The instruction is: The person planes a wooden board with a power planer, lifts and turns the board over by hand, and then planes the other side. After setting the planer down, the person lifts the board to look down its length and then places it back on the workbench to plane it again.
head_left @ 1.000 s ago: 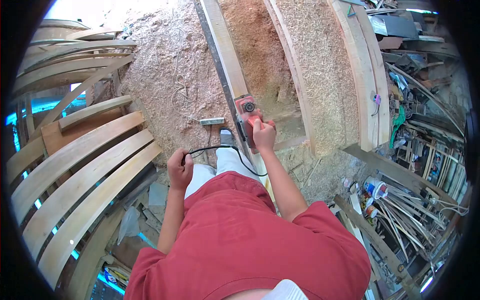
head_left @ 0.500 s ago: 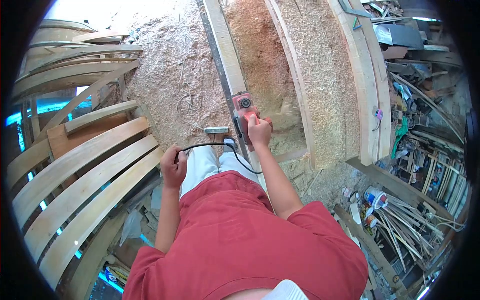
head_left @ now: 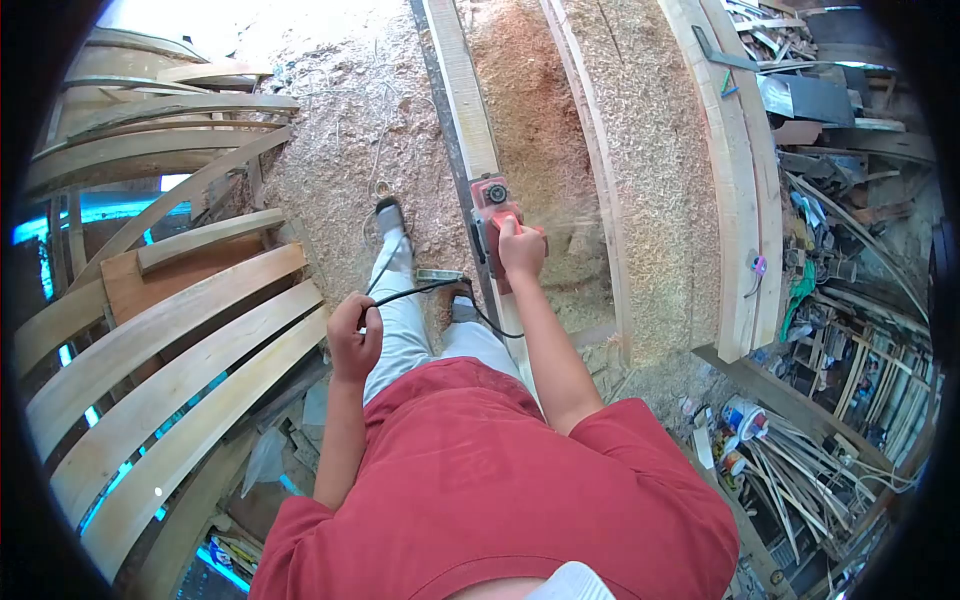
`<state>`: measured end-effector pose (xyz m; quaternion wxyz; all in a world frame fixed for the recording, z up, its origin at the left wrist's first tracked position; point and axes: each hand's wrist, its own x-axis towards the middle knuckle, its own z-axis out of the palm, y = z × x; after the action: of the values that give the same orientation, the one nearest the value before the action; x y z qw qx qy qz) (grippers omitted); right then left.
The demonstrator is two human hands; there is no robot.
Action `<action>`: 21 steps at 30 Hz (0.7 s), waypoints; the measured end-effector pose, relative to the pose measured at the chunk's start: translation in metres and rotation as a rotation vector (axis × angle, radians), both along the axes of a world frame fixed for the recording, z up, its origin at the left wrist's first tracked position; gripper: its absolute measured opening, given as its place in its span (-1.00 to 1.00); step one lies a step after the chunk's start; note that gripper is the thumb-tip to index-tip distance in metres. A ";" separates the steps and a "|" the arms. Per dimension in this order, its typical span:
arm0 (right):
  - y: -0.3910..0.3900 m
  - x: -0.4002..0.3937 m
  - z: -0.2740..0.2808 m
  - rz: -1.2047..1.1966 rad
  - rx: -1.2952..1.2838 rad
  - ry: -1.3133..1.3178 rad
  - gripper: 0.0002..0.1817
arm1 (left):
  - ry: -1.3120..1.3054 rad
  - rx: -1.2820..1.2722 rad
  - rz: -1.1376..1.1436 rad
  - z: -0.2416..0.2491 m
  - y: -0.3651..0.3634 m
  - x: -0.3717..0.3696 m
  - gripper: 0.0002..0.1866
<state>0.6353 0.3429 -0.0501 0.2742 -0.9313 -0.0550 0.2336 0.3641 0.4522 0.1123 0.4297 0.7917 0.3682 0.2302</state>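
Note:
A red electric hand planer (head_left: 491, 208) rests on a long pale wooden beam (head_left: 462, 100). My right hand (head_left: 524, 249) is closed around the planer's handle. At the left, in front of my thigh, my left hand (head_left: 355, 335) is closed on a black power cord (head_left: 420, 289). The cord loops across my legs and hangs down beside my right forearm. Under the planer, the cutting face is hidden against the wood.
Curved planks (head_left: 190, 370) are stacked at left. Sawdust and shavings (head_left: 340, 150) cover the floor, where a power strip (head_left: 440, 274) lies near my foot. Thick boards (head_left: 740, 200) at right bear a try square (head_left: 722, 55) and a purple tape-like item (head_left: 759, 264). Scrap sticks (head_left: 800, 470) lie beyond.
My left foot has stepped forward onto the shavings. Both hands keep their hold, and the planer stays on the beam with little shift in view.

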 end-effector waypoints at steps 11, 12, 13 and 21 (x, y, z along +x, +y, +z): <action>0.075 0.038 0.004 -0.029 -0.010 -0.038 -0.38 | 0.019 -0.086 -0.105 -0.024 0.097 0.042 -0.90; 0.083 0.042 0.006 -0.028 -0.014 -0.030 -0.36 | 0.038 -0.115 -0.125 -0.024 0.108 0.048 -0.90; 0.090 0.046 0.004 -0.032 -0.024 -0.032 -0.36 | 0.036 -0.126 -0.130 -0.024 0.119 0.054 -0.90; 0.155 0.081 -0.005 -0.010 0.019 -0.071 -0.39 | 0.051 -0.135 -0.161 -0.028 0.202 0.097 -0.90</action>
<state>0.7163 0.4976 -0.0554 0.2822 -0.9366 -0.0623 0.1983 0.4610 0.6546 0.0846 0.4896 0.7935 0.3291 0.1494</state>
